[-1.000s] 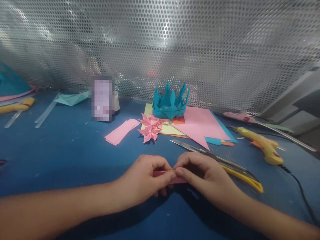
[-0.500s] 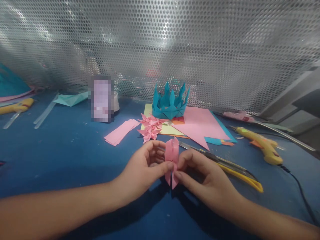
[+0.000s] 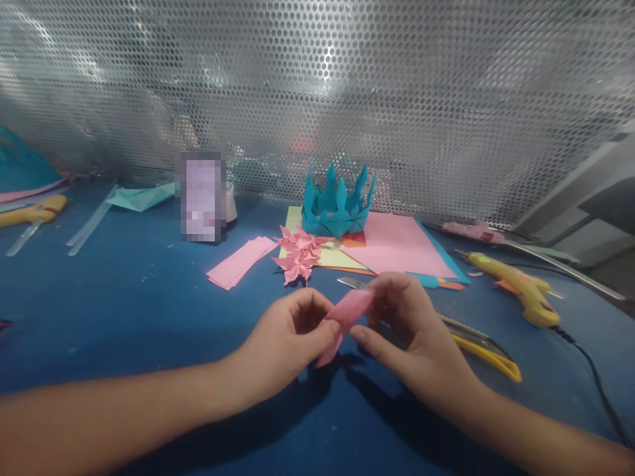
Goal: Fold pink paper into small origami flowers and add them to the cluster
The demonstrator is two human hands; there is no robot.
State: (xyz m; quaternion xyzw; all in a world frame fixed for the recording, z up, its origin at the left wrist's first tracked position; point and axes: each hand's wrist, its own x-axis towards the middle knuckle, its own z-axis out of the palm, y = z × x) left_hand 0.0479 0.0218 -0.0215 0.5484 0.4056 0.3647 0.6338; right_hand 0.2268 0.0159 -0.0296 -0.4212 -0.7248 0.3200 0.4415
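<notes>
My left hand [image 3: 285, 347] and my right hand [image 3: 411, 334] meet just above the blue table [image 3: 124, 311], both pinching one small folded pink paper piece [image 3: 346, 318]. The piece is tilted, its upper end by my right fingers and its lower tip pointing down to the left. My left thumb and forefinger grip its lower middle. Beyond the hands lie small pink folded paper flowers [image 3: 299, 252] and a stack of pink paper strips [image 3: 240, 261].
A blue paper crown [image 3: 338, 201] stands on coloured sheets [image 3: 401, 248]. A yellow utility knife [image 3: 466, 337] lies right of my right hand. Yellow glue guns [image 3: 523, 287] [image 3: 32, 211] lie at the far right and far left. A perforated metal screen [image 3: 347, 86] backs the table.
The pink piece was pressed flat low on the table, then lifted upright, and now it is turned to a slant between both hands. My right hand has risen.
</notes>
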